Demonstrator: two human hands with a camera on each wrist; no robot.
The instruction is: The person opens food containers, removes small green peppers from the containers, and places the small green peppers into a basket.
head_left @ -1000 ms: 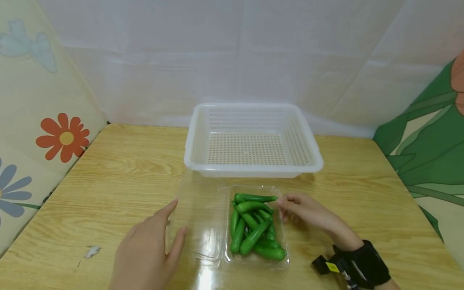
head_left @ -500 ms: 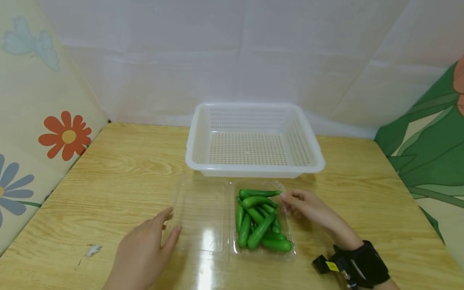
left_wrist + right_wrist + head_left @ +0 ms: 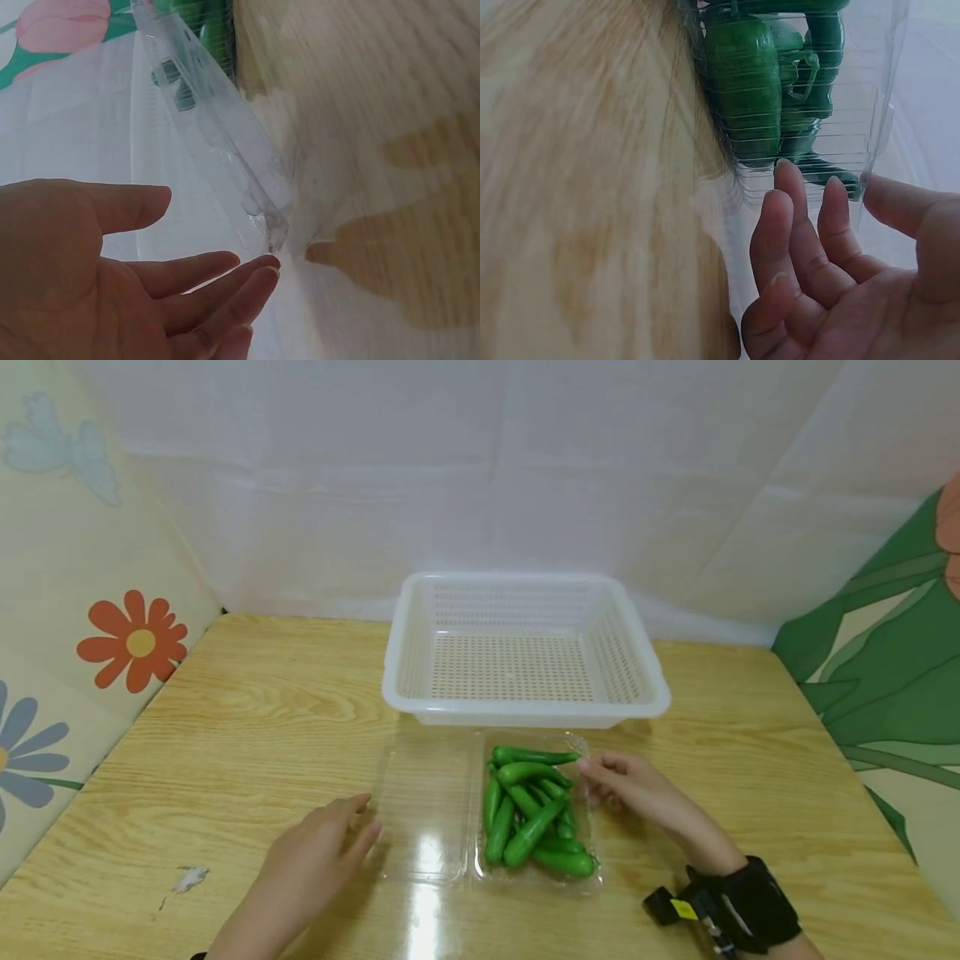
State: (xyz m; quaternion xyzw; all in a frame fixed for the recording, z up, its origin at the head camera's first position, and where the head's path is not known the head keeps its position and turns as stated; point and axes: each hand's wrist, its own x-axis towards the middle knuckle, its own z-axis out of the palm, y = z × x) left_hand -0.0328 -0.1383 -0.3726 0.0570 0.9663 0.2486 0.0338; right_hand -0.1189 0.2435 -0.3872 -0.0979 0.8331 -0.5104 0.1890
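A clear hinged plastic box (image 3: 592,868) lies spread on the table, its tray side full of several green chili peppers (image 3: 534,843). Its lid (image 3: 423,810) extends to the left. My right hand (image 3: 630,789) pinches the tray's right edge near the far corner: in the right wrist view the thumb is at the rim, the fingertips (image 3: 784,169) against the ribbed wall. My left hand (image 3: 315,852) is by the lid's left edge; in the left wrist view its fingertips (image 3: 266,266) touch or nearly touch the lid corner (image 3: 270,225), thumb apart.
A white slotted plastic basket (image 3: 525,714) with nothing in it stands directly behind the box. The wooden table (image 3: 247,727) meets a white sheet (image 3: 315,510) at the back. A black wrist strap with a small camera (image 3: 738,906) sits on my right wrist.
The box has shifted a little away from me and slightly right. My left hand has drawn slightly back, then reached toward the lid edge. My right hand stays at the tray's edge.
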